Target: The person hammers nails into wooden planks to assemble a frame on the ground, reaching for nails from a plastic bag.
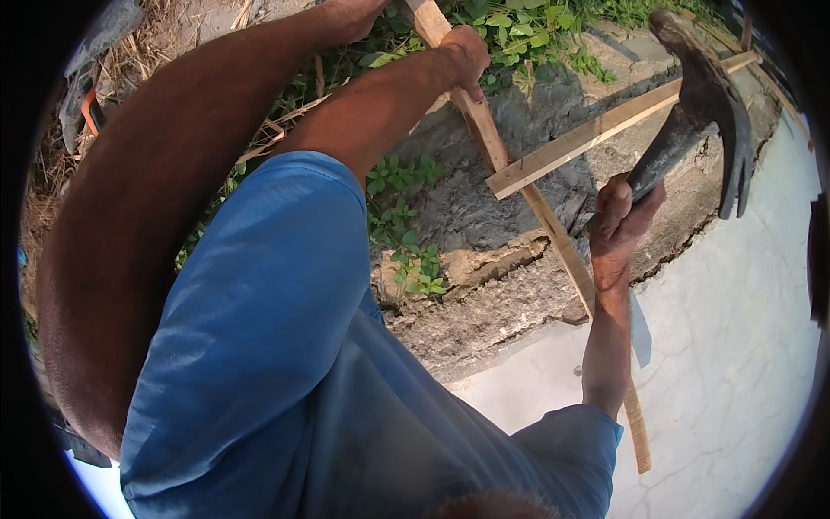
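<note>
My left hand (pixel 467 59) is closed round a long wooden batten (pixel 486 130) near the top of the view. A second batten (pixel 596 134) lies across it, its near end overlapping the first and its far end reaching to the upper right. My right hand (pixel 624 216) grips the dark handle of a claw hammer (pixel 713 95), raised to the right of where the battens cross. The hammer's head is close to the camera, its claw pointing down, and covers part of the crossing batten. Both my arms have blue sleeves.
Another bare arm (pixel 112 233), apparently a co-worker's, curves along the left to a hand (pixel 350 13) beside the first batten. Rough concrete (pixel 484 285) with green plants (pixel 406 208) lies below the battens. A pale, cracked wall or slab (pixel 718 346) fills the lower right.
</note>
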The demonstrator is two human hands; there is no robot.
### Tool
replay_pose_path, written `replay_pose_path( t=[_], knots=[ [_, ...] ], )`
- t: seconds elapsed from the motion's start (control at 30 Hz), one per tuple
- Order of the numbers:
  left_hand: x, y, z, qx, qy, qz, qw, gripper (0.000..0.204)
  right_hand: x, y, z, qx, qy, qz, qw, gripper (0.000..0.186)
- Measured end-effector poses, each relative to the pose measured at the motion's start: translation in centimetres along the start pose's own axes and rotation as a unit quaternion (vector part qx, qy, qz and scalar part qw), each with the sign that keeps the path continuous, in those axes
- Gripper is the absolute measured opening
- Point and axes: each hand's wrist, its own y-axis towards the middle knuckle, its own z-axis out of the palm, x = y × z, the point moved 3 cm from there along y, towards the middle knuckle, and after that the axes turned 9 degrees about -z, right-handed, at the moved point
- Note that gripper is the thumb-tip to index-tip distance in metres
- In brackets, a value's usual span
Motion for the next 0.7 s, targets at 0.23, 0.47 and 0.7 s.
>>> replay_pose_path(
  t=[0.23, 0.47, 0.7],
  knots=[
    [1.2, 0.9, 0.1, 0.006, 0.007, 0.005, 1.0, 0.072, -8.7, -6.7, 1.8, 0.305, -0.223, 0.12, 0.918, 0.041],
    [-1.8, 0.3, 1.0, -0.006, 0.004, 0.007, 1.0, 0.066, 5.3, 3.7, -2.5, -0.057, 0.042, 0.017, 0.997, 0.039],
    [1.0, 0.0, 0.8, -0.021, 0.02, 0.0, 1.0, 0.069, -11.0, -11.0, 3.8, 0.365, -0.276, 0.18, 0.871, 0.031]
  ],
)
